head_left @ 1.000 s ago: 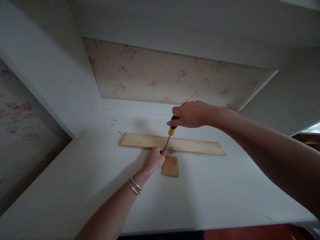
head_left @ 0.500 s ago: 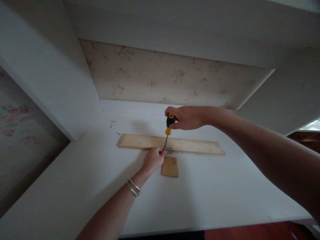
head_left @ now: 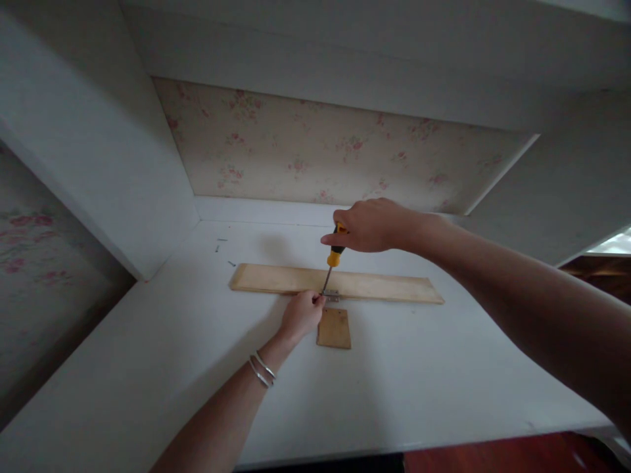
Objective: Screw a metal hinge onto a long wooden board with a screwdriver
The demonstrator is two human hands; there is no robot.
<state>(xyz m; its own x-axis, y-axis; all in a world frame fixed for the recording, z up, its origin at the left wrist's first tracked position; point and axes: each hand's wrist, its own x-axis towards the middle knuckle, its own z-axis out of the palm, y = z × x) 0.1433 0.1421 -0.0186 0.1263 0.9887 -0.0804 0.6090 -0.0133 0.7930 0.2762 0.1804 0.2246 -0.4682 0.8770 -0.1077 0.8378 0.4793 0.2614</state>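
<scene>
My right hand [head_left: 372, 225] is closed round the yellow and black handle of a screwdriver [head_left: 334, 257], which leans slightly, tip down. Its tip meets the left side of a small metal hinge [head_left: 332, 295] at the near edge of a long wooden board [head_left: 384, 285]. With fingers pinched, my left hand [head_left: 302, 313] grips the hinge's left end; its fingertips partly cover that end, and any screw there is too small to make out. Just below the hinge, a small wooden piece [head_left: 334, 330] with small holes along its top edge lies flat.
Several loose screws [head_left: 223, 240] lie on the white surface [head_left: 424, 374] beyond the board's left end. A white upright panel [head_left: 148, 197] stands at the left, and flowered wallpaper [head_left: 305, 144] covers the back. The surface's front edge runs along the bottom.
My right hand has turned on the screwdriver handle, rolling over and back, while the tip has stayed at the hinge. My left hand has kept its place. The whole view has shifted slightly.
</scene>
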